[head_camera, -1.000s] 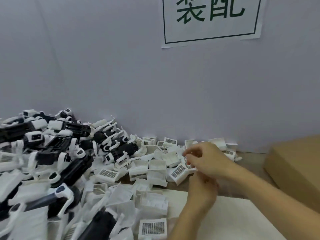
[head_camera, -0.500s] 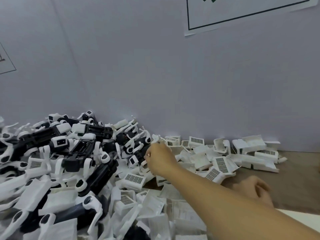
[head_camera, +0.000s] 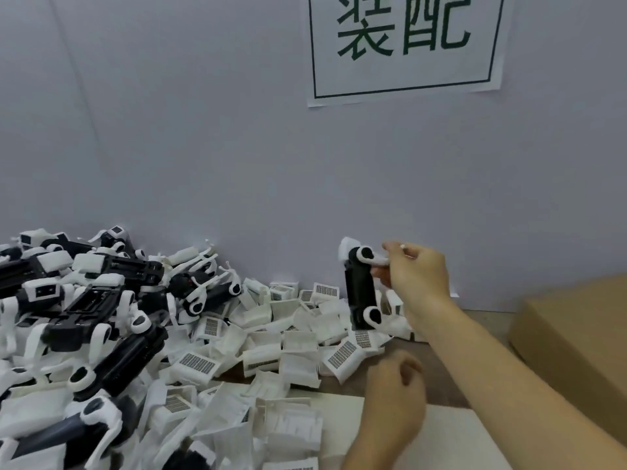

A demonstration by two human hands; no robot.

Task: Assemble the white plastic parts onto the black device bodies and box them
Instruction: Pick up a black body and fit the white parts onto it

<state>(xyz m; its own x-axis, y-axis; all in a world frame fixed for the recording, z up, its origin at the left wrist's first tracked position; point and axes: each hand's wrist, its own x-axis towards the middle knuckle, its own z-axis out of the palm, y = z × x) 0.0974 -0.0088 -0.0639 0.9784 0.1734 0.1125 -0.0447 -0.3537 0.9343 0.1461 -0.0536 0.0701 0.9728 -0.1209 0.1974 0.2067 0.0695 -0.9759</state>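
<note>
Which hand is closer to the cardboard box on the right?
Right. The right hand holds a black device body up, left of the cardboard box. The left hand is lower and farther left, over the white sheet.

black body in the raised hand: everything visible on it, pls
The black body is an elongated, plastic-looking block, held roughly upright in the air before the wall, above the white parts. White round-ended pieces sit at its top and bottom ends, each with a dark centre. The right hand pinches it at the upper end from the right side. Nothing else touches it; the left hand is below, apart.
</note>
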